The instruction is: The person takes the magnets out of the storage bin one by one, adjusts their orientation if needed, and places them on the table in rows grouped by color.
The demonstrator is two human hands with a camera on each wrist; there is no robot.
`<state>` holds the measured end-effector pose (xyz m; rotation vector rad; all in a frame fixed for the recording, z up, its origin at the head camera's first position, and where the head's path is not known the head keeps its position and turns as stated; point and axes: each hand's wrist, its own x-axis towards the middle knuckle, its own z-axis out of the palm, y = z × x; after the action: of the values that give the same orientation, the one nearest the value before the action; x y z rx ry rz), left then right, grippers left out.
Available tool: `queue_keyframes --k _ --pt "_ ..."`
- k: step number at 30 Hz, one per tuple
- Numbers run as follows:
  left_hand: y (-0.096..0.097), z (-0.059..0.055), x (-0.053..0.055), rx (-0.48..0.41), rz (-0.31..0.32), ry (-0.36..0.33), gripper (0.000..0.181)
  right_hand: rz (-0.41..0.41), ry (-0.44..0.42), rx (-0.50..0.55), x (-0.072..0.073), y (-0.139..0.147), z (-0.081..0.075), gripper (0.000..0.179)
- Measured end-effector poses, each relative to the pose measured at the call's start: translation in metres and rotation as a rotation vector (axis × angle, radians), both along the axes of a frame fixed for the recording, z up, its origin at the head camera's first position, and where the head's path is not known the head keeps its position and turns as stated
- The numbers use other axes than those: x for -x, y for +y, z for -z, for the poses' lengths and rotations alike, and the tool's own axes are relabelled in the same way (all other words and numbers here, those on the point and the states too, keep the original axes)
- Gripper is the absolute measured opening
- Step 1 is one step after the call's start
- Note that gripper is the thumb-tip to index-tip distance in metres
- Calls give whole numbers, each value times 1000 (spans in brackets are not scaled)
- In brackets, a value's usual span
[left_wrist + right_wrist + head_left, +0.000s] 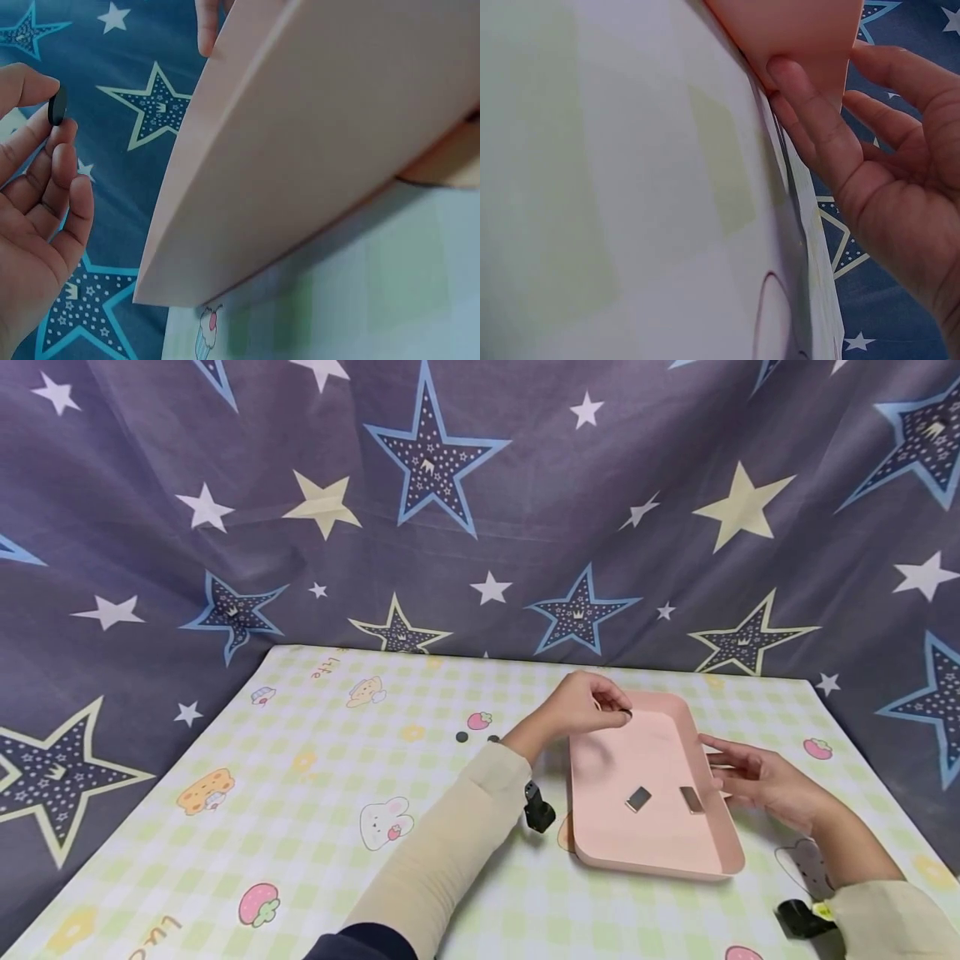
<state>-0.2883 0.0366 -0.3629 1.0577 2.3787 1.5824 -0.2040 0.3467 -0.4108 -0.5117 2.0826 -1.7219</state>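
My left hand (588, 703) pinches a small black disc (57, 106) between thumb and forefinger, above the far left corner of a pink tray (652, 852). In the left wrist view its other fingers are loosely bent. My right hand (772, 785) rests against the tray's right wall with fairly straight fingers, some of them touching it in the right wrist view. Two small dark rectangular pieces with shiny edges lie inside the tray: a left one (638, 799) and a right one (691, 800), close to the right wall.
On the checked tablecloth (322, 852), left of the tray, lie a black disc (462, 737) and another black disc (492, 738) partly behind my left wrist. Black wrist cameras show below each forearm. A star-patterned curtain (450, 552) hangs behind the table.
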Motion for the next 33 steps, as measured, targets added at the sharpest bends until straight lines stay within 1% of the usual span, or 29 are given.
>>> queue_keyframes --k 3,7,15,18,23,26,29,33 --pt "-7 1 -1 15 -1 19 9 -13 6 8 0 0 0 63" --pt "-16 2 -2 3 -3 20 10 -12 11 7 0 0 0 63" --pt "-40 4 -4 -38 -45 43 10 -11 20 12 0 1 1 61" --pt "-48 5 -4 -52 -58 40 10 -2 18 11 -1 2 1 61" --pt "-63 4 -6 -75 -76 19 10 -35 21 43 0 2 0 59" --pt "-70 5 -8 -78 -88 21 11 -48 23 59 0 2 1 59" --pt "-78 7 -8 -73 -106 41 11 -50 28 61 0 2 1 59" --pt "-90 10 -11 -68 -134 69 11 -31 34 40 0 2 1 59"
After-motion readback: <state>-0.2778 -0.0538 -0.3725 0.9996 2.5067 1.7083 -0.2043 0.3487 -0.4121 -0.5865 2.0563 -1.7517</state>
